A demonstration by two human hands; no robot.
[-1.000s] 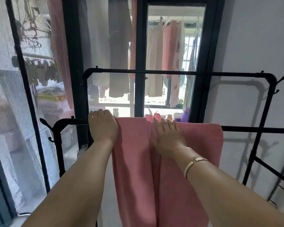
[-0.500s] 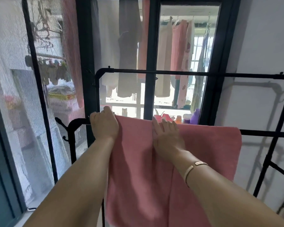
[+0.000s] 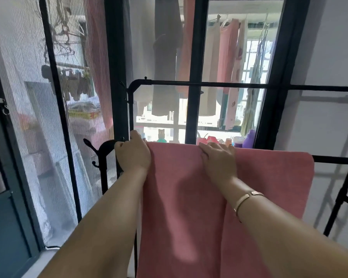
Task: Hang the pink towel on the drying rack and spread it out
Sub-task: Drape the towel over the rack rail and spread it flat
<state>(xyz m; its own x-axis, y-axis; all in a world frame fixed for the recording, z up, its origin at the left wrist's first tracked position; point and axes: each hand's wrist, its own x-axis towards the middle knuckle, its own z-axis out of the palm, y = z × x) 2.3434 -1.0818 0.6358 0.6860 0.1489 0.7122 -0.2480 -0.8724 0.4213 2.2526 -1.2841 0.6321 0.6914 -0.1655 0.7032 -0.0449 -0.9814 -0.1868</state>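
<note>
The pink towel (image 3: pixel 189 197) hangs folded over the lower rail of the black drying rack (image 3: pixel 333 159) and falls below the frame's bottom edge. It covers the rail from the left corner to right of centre. My left hand (image 3: pixel 134 154) is curled around the towel's top left edge, right at the rack's rounded corner. My right hand (image 3: pixel 219 160), with a bracelet on its wrist, lies flat on the towel's top near its middle, fingers draped over the rail. The rack's upper rail (image 3: pixel 229 84) is bare.
A black-framed glass door (image 3: pixel 191 57) stands right behind the rack, with clothes hanging outside. A mesh screen (image 3: pixel 28 117) is on the left and a white wall (image 3: pixel 329 47) on the right. Bottles (image 3: pixel 249 137) line the sill beyond the towel.
My left hand has gone from flat to curled over the towel's left edge. The towel lies wider and smoother along the rail, with the centre fold gone. My view has moved closer.
</note>
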